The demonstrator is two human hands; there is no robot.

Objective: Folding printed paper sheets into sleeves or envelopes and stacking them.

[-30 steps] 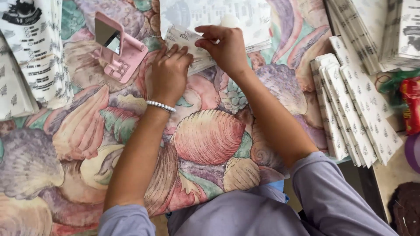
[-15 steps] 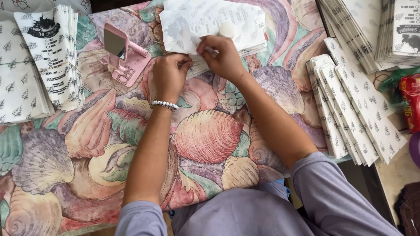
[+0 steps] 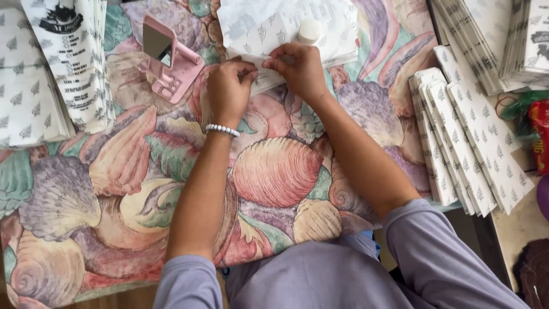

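Note:
Both hands meet at the near edge of a stack of white printed paper sheets (image 3: 286, 26) lying at the far middle of the shell-patterned cloth (image 3: 274, 171). My left hand (image 3: 229, 91), with a white bead bracelet on the wrist, pinches the edge of the top sheet. My right hand (image 3: 298, 68) pinches the same edge just beside it. A small white bottle cap (image 3: 310, 30) stands on the stack just beyond my right fingers.
A pink folding phone stand (image 3: 168, 57) sits left of my hands. Stacks of folded printed paper bags lie at the left (image 3: 51, 74), at the right (image 3: 469, 143) and at the far right corner (image 3: 492, 40). Red and green packaging (image 3: 534, 126) lies at the right edge.
My right hand has come down from the top of the stack to its near edge. My left hand has moved up to meet it, and both now pinch the sheet.

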